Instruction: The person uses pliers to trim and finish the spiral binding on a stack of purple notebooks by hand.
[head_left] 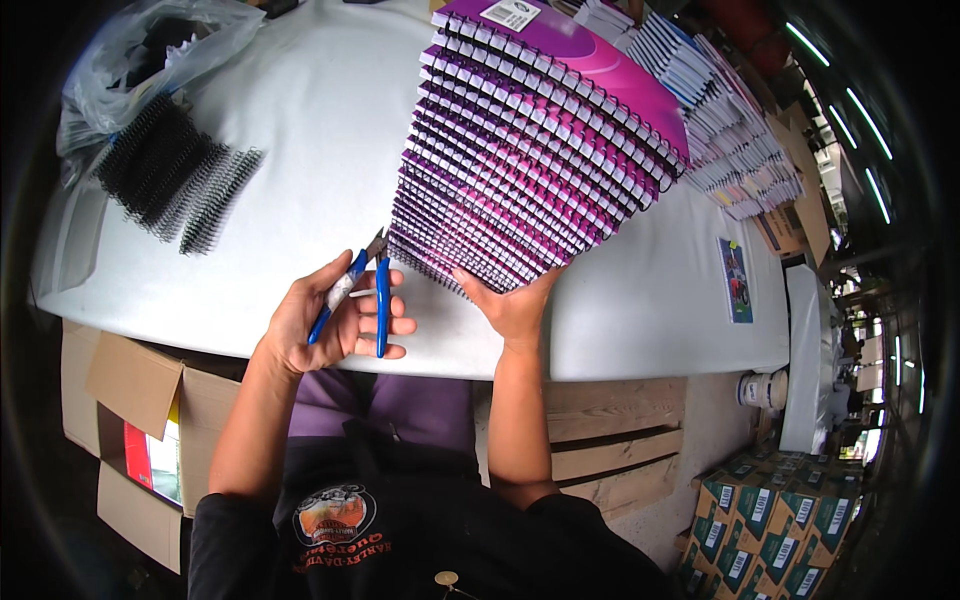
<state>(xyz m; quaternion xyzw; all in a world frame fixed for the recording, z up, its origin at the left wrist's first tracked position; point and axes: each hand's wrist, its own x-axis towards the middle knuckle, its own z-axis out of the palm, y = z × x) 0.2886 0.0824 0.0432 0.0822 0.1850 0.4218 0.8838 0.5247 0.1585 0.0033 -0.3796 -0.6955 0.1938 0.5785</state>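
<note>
A tall stack of purple and pink spiral notebooks [520, 140] rises in front of me, its black coil bindings facing me. My left hand [325, 315] holds wire cutters [383, 300] with blue handles. White wrapping covers part of one handle, and the handles are spread across the palm and fingers. The cutters' tip is beside the left edge of the stack's lower notebooks. My right hand [515, 305] grips the near right part of the stack low down, thumb against the bindings. Its other fingers are mostly hidden by the notebooks.
Loose black plastic coils [165, 165] lie at the left near a clear plastic bag [150, 70]. More notebooks [725, 120] are piled at the far right, near a small colourful booklet [735, 280]. Below the table are an open carton [140, 385], a wooden pallet [620, 410] and stacked boxes [775, 520].
</note>
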